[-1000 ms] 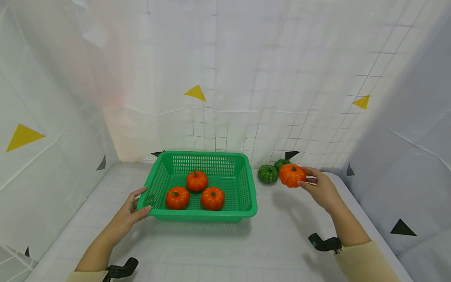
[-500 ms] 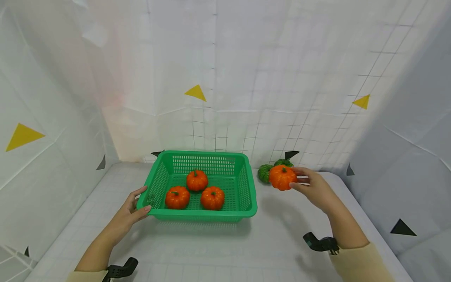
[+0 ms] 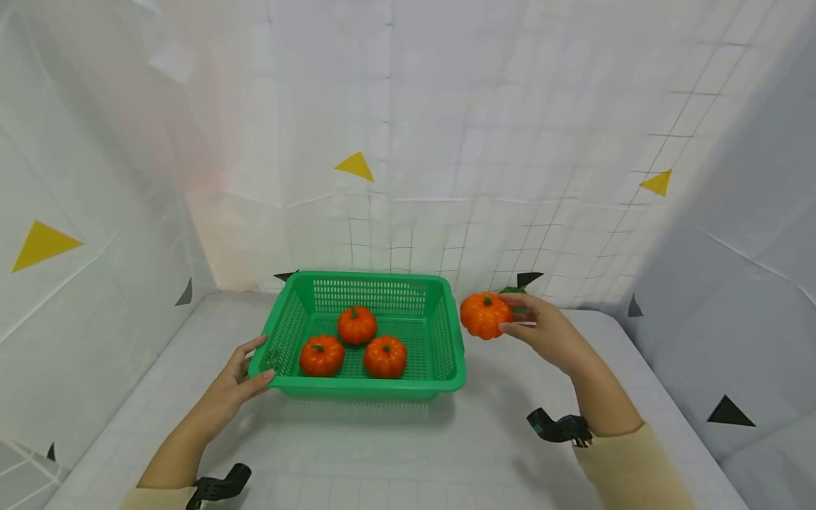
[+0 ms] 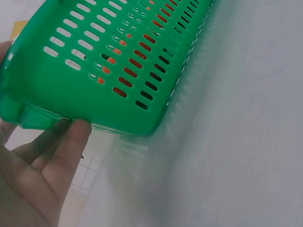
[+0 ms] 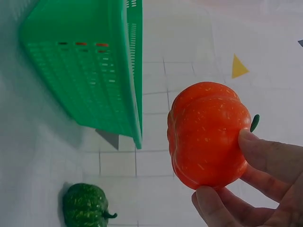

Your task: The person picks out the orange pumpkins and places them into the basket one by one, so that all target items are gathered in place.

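My right hand (image 3: 542,333) pinches an orange pumpkin (image 3: 486,316) by its side, held up off the table just right of the green plastic basket (image 3: 370,384). In the right wrist view, thumb and fingers press on the orange pumpkin (image 5: 208,135), its green stem pointing away from the basket. My left hand (image 3: 234,379) grips the left end of the basket, thumb at the rim near the front corner. Three orange pumpkins sit inside the basket, one at the back (image 3: 357,326) and two in front.
A green pumpkin (image 5: 85,205) stands on the table near the basket's right end, while another (image 3: 513,290) shows behind the right fingers, mostly hidden. White sheeting with yellow and black triangles encloses the table (image 3: 357,453) at the back and sides.
My right hand has carried the orange pumpkin leftward, close to the basket's right rim, so that it now covers the nearer green pumpkin in the head view. Left hand and basket stay put.
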A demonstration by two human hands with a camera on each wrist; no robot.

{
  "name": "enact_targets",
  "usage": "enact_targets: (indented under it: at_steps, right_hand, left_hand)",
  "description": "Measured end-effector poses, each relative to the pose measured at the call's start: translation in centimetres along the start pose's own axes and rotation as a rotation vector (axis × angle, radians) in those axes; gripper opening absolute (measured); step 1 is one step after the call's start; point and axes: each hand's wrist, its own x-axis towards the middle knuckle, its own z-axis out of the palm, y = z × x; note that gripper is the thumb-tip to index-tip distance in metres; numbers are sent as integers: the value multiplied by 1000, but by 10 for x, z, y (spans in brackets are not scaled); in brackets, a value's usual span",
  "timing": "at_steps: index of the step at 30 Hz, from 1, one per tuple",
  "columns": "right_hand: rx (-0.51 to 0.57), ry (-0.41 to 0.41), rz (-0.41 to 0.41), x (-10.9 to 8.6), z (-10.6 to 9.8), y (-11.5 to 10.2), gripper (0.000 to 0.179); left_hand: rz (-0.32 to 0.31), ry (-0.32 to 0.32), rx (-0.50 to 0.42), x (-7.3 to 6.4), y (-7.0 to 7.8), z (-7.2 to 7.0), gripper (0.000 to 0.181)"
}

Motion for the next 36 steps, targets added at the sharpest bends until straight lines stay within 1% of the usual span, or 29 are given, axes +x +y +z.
enact_targets:
  at_steps: [8,13,17,21,25,31,36]
  right_hand:
    - [68,-44,-56,16,11,-16,53]
    - [97,-88,-63,25,17,-27,53]
    - [122,-129,-50,33,23,-33,53]
    - [119,-159,-31,43,29,-39,56]
    - [111,-187,-36,53,34,-44,58]
    - [99,-226,-31,69,44,-47,53]
    - [73,-237,-6,80,53,-49,52]
  left_hand:
    - [0,-3,5,0,0,0,74]
    - [3,-8,8,0,1,-1,74]
    - [1,-6,6,0,2,-1,74]
    - [0,-3,-2,0,1,0,74]
    - [3,-4,-3,1,0,0,74]
    - [-3,-5,-10,0,1,0,74]
    - [-1,-5,-15,0,2,1,74]
